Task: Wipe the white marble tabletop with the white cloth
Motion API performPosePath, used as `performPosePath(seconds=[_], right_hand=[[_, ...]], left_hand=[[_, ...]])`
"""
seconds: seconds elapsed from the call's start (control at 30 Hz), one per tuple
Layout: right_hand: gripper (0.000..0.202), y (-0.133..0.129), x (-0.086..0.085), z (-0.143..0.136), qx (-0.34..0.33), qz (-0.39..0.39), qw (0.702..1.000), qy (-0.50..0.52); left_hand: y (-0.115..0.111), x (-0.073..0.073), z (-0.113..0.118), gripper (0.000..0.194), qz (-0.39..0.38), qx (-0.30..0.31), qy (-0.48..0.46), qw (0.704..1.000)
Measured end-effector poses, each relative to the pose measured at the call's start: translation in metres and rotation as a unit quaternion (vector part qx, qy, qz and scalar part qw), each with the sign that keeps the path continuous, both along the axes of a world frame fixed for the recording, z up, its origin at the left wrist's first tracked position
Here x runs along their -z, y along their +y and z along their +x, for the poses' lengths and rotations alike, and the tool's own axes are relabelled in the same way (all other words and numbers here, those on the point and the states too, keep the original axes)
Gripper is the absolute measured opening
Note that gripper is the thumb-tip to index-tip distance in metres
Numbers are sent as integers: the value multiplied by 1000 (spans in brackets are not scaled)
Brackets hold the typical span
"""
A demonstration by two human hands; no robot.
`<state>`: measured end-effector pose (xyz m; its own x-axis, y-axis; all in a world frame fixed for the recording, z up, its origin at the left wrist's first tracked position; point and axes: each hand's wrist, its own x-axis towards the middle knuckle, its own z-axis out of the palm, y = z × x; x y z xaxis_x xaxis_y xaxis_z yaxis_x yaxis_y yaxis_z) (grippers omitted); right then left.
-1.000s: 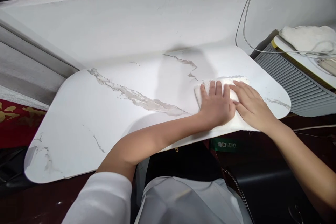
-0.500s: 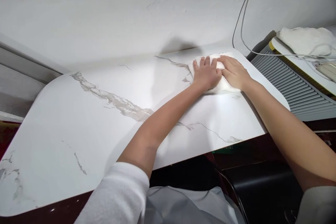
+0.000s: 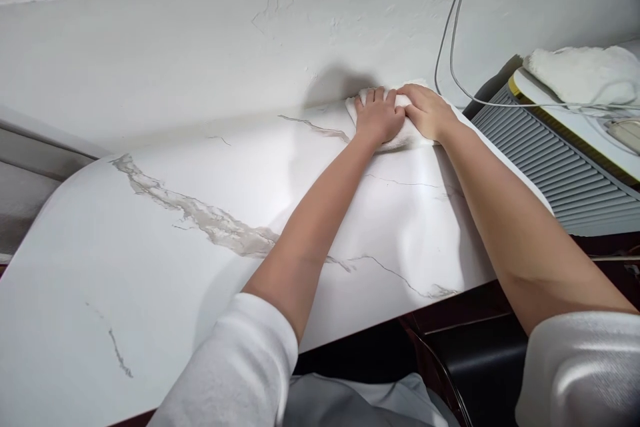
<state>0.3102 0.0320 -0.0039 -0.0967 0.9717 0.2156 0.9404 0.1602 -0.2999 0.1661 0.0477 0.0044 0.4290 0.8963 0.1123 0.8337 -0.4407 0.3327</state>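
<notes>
A white cloth [image 3: 407, 136] lies flat on the white marble-patterned table [image 3: 165, 280], at its far right part near the wall. My left hand [image 3: 379, 119] presses down on the cloth with its fingers spread. Just to the right, my right hand [image 3: 429, 112] rests on the same cloth, fingers extended over its far edge and thumb toward my left hand. The two hands nearly touch. Both palms hide the middle of the cloth.
A white wall [image 3: 200, 53] rises behind the table. At the right, a fluffy white cloth [image 3: 585, 73] lies on a white surface beside a grey ribbed panel [image 3: 545, 160]. Thin cables [image 3: 454, 33] hang down the wall. A black seat [image 3: 480, 353] is below the table edge.
Both hands and the cloth beneath them have slid away from me, toward the wall at the table's far edge. The view has shifted slightly.
</notes>
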Motion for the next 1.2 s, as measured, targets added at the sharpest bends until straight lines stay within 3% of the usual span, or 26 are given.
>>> performPosePath(seconds=[0.37, 0.67, 0.87, 1.03, 1.2], right_hand=[[47, 24, 4, 13, -23, 24, 999, -8], [50, 1, 1, 15, -19, 10, 1000, -19], [52, -51, -1, 23, 1, -18, 999, -31], [54, -124, -5, 29, -1, -26, 998, -58], [57, -201, -6, 36, 13, -51, 997, -61]], left_hand=[[11, 1, 13, 49, 19, -41, 4, 999], [-10, -1, 17, 54, 0, -39, 13, 999], [-61, -1, 22, 56, -9, -24, 16, 1000], [-128, -1, 23, 55, 14, -7, 16, 1000], [-192, -3, 22, 59, 45, 50, 23, 997]])
